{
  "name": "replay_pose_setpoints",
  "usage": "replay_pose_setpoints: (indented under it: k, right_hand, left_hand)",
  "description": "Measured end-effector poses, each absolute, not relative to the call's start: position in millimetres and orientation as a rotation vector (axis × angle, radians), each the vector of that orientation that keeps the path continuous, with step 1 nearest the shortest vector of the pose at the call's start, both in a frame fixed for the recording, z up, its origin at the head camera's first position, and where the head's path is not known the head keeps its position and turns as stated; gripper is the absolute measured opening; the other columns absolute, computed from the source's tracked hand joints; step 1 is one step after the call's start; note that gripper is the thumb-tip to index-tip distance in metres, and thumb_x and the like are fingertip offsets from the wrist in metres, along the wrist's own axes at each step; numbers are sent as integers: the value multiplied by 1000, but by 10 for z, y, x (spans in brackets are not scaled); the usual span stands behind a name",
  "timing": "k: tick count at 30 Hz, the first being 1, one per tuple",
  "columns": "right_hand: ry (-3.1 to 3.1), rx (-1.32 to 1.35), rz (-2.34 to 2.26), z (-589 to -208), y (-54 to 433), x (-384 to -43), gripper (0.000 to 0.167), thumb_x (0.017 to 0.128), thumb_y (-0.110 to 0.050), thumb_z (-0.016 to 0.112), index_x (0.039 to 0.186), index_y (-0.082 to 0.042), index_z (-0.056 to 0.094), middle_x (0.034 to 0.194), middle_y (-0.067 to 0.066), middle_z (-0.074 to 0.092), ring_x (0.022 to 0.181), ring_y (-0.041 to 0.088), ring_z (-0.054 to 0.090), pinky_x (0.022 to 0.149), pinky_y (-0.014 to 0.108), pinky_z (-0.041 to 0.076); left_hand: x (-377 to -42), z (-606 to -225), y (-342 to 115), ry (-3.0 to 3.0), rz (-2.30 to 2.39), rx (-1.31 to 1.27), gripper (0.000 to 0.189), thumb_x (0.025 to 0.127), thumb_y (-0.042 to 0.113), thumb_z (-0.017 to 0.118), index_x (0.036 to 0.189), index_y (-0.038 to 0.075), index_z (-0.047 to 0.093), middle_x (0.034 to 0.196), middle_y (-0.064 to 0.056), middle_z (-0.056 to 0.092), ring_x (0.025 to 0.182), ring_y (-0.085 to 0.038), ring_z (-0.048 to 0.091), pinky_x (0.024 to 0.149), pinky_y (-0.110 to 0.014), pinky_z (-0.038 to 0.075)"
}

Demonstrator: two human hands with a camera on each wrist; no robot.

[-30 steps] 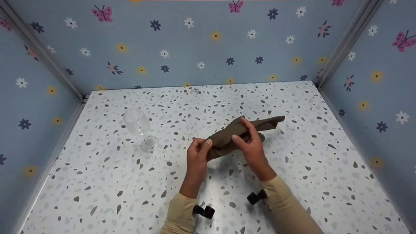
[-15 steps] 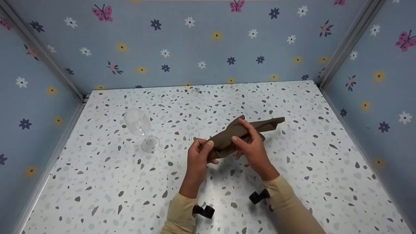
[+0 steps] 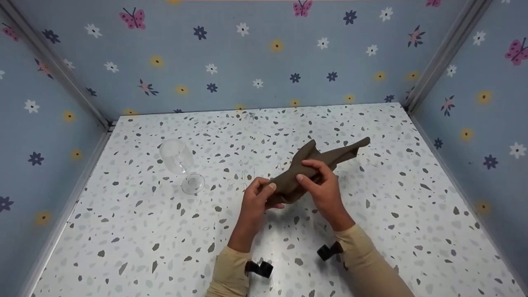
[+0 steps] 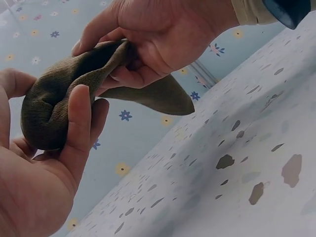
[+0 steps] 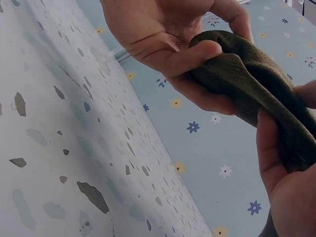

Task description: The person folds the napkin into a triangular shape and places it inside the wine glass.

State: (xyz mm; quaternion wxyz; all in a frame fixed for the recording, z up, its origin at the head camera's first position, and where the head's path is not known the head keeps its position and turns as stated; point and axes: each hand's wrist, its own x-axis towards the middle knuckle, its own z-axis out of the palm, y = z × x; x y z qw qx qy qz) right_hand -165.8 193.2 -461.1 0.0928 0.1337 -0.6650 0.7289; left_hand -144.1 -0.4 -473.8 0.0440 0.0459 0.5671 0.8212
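A dark olive-brown cloth, folded into a long strip, is held above the table between my two hands. My left hand pinches its near left end, thumb on top and fingers underneath. Farther along, my right hand grips the cloth's middle between thumb and fingers. Two loose ends stick out beyond the right hand, up and to the right. In the left wrist view the cloth shows a rounded fold and a deep crease. The right wrist view shows the cloth's layered edge running between both hands.
A clear stemmed wine glass stands upright on the left of the white speckled table. Blue flowered walls close in the back and both sides. Each sleeved wrist carries a small black camera.
My right index finger has drawn back along the cloth toward me. The cloth's loose ends have lifted and spread farther apart. Both hands have shifted slightly right; the glass stays standing.
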Motion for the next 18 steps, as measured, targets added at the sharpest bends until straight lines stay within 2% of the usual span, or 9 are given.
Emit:
replay_pose_setpoints:
  k: [5, 10, 12, 15, 18]
  right_hand:
    - [-1940, 379, 2105, -4615, 1911, -1641, 40, 90, -16, 78, 127, -6, 64, 122, 17, 59, 106, 30, 61, 84, 35, 55]
    - [-1950, 369, 2092, -4589, 1917, -1640, 38, 90, -4, 75, 127, -2, 63, 117, 17, 61, 102, 28, 62, 82, 33, 55]
    - [-2001, 351, 2074, -4554, 1922, -1629, 39, 90, -1, 73, 128, -1, 62, 114, 17, 62, 93, 26, 63, 75, 33, 56]
    - [-2124, 298, 1998, -4424, 1914, -1567, 37, 92, -4, 73, 128, -3, 63, 107, 15, 62, 73, 21, 60, 62, 31, 53]
    - [-2239, 247, 1907, -4306, 1901, -1512, 37, 93, -12, 73, 128, -7, 63, 109, 13, 62, 74, 19, 58, 62, 29, 51]
  left_hand:
    - [-1458, -4743, -1, 1746, 2477, 132, 30, 98, 24, 65, 109, -2, 58, 110, -18, 57, 85, -31, 68, 73, -40, 59]
    - [-1473, -4743, 9, 1778, 2473, 103, 32, 96, 22, 70, 114, -4, 62, 111, -20, 58, 88, -30, 69, 80, -41, 58]
    - [-1475, -4741, 6, 1778, 2488, 99, 31, 95, 18, 70, 113, -6, 62, 110, -20, 58, 90, -31, 69, 81, -41, 58]
    - [-1472, -4743, 0, 1784, 2497, 101, 28, 94, 15, 71, 110, -7, 63, 111, -20, 58, 91, -30, 68, 81, -41, 58]
    - [-1471, -4757, 1, 1787, 2491, 108, 27, 94, 14, 71, 109, -7, 62, 111, -20, 57, 92, -30, 67, 81, -41, 58]
